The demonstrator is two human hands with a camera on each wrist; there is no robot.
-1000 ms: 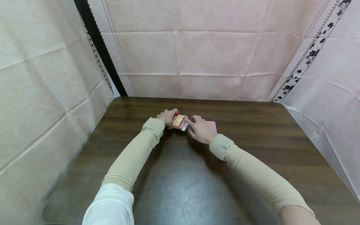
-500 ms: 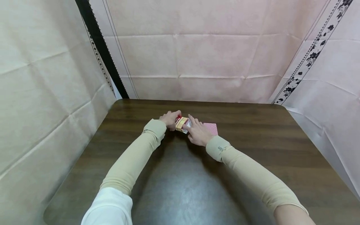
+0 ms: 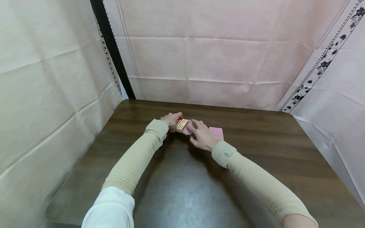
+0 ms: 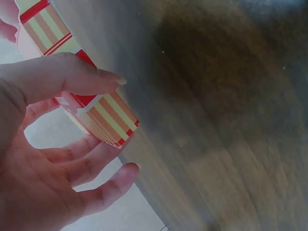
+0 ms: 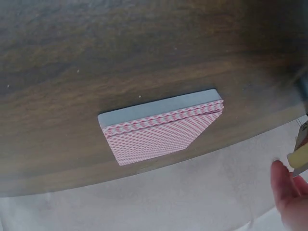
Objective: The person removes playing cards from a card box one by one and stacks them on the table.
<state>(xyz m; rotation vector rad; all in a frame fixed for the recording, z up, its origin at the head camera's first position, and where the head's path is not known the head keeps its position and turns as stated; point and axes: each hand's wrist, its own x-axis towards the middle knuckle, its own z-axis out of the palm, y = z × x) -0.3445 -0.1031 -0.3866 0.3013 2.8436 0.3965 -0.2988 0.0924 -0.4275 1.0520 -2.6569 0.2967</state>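
Left fingers (image 4: 89, 168) pinch a striped box (image 4: 110, 115); right fingers (image 3: 197, 124) (grip unclear) meet it from the right.

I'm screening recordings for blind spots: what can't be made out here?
Fine print, if any, on the striped red-and-yellow cardboard box: too small in head view; in left wrist view, the left hand covers part with its thumb.
Outline of the flat pink patterned piece beside the box: head view, partly covered by the right hand.
Underside of the rectangular pink-and-white patterned card stack: right wrist view, hidden by the dark brown table.
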